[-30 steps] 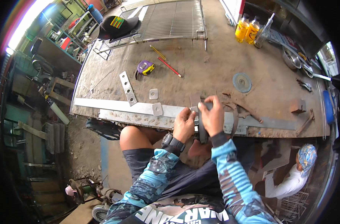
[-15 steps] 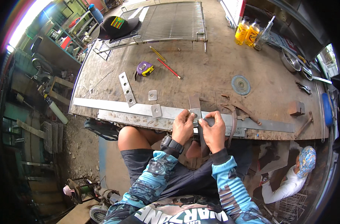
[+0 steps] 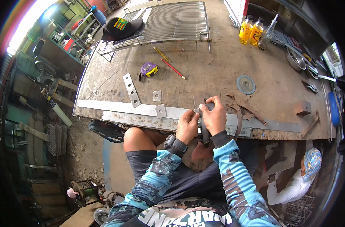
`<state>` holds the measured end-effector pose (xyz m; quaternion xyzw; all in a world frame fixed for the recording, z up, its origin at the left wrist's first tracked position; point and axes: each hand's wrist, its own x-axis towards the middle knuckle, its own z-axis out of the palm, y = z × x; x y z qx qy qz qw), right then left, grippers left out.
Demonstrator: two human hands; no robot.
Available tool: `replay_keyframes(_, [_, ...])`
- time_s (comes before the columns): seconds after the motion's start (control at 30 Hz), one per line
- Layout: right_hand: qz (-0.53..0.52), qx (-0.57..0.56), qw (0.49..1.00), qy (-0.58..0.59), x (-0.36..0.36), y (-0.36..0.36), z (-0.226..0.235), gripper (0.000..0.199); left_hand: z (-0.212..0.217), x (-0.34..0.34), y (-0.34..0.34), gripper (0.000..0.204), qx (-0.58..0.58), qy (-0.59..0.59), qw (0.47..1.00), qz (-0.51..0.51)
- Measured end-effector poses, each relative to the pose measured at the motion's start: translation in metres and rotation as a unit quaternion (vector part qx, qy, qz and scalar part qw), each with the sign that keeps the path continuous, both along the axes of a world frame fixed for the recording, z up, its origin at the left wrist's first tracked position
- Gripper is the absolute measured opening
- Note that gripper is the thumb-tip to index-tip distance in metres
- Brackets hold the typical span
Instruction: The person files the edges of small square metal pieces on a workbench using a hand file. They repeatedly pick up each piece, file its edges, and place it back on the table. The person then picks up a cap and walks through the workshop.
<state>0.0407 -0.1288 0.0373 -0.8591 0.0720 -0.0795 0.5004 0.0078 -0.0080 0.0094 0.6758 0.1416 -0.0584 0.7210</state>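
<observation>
My left hand (image 3: 187,125) and my right hand (image 3: 216,115) meet at the front edge of the worn workbench (image 3: 218,72). Both grip a dark flat metal strip (image 3: 200,101) that lies crosswise over a long pale flat steel bar (image 3: 115,107) running along that edge. The right hand's fingers press on the strip's upper part, while the left hand's fingertips pinch it from the left. The strip's lower end is hidden behind the hands. A small square plate (image 3: 161,111) rests on the bar just left of my left hand.
On the bench lie a second square plate (image 3: 157,95), a perforated strip (image 3: 131,90), a tape measure (image 3: 149,69), two pencils (image 3: 173,69), a grinding disc (image 3: 246,84), rusty scraps (image 3: 252,111), a wire grille (image 3: 172,20), a cap (image 3: 121,26) and bottles (image 3: 252,30). Another person (image 3: 293,185) crouches lower right.
My hands have shifted slightly up from the bench's edge onto the bar. The dark strip now lies across the bar under my right hand's fingers.
</observation>
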Motion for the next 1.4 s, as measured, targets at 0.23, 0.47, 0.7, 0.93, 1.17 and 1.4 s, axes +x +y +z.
replay_keyframes(0.23, [0.011, 0.021, 0.999, -0.021, -0.023, -0.009, -0.004, 0.027, 0.004, -0.001, 0.001, 0.025, -0.014, 0.013, 1.000, -0.011])
replay_keyframes(0.47, [0.006, 0.040, 0.999, -0.007, -0.034, -0.007, -0.004, 0.026, -0.004, -0.001, 0.001, 0.024, 0.020, 0.016, 1.000, 0.012])
replay_keyframes(0.7, [0.003, -0.006, 0.999, -0.031, 0.006, -0.004, -0.012, 0.029, -0.001, 0.001, -0.002, 0.024, -0.015, 0.003, 1.000, 0.009])
replay_keyframes(0.93, [0.008, 0.049, 0.999, -0.016, -0.041, -0.012, -0.005, 0.028, -0.003, -0.002, 0.002, 0.025, 0.024, -0.016, 1.000, -0.006])
replay_keyframes(1.17, [0.012, 0.025, 0.999, -0.041, -0.026, -0.008, -0.012, 0.027, 0.012, -0.001, -0.001, 0.025, -0.014, 0.011, 1.000, 0.017])
replay_keyframes(1.4, [-0.012, 0.008, 1.000, 0.020, -0.007, -0.004, 0.008, 0.027, 0.004, 0.000, -0.002, 0.026, 0.003, 0.001, 1.000, -0.002])
